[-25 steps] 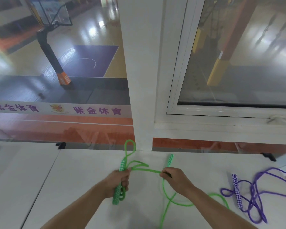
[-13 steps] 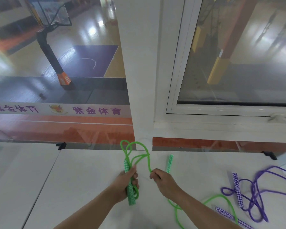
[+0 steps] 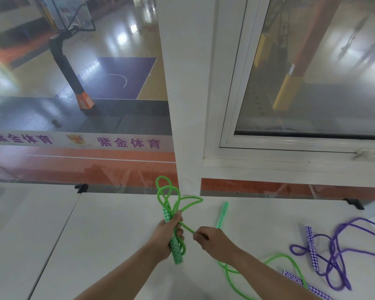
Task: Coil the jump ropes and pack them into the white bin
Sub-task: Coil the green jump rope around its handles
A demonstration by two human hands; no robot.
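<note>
Left hand (image 3: 168, 237) is wrapped around one green jump-rope handle (image 3: 175, 247) together with several loops of the green rope (image 3: 171, 198); from where I watch, the fingers curl fully round the bundle. That handle's long axis runs near to far, almost upright in my view, its near end poking out below the fist and its far end showing just above the thumb. The gathered loops fan out beyond the hand toward the far edge of the white table (image 3: 108, 234), reaching the base of the white pillar (image 3: 188, 94).

Right hand (image 3: 212, 239) sits just to the right of the left one, pinching a strand of the green rope between thumb and fingertips; the strand runs diagonally from that pinch up and left into the left hand's bundle. Behind the right hand, the second green handle (image 3: 222, 214) lies on the table, long axis near to far and leaning slightly right at its far end. Slack green rope curls on the table below the right forearm.

Farther right lies the purple jump rope (image 3: 338, 252), uncoiled, with one checkered handle (image 3: 311, 245) pointing roughly near to far and another purple handle (image 3: 299, 281) slanting toward the near right. I cannot see the bin.
</note>
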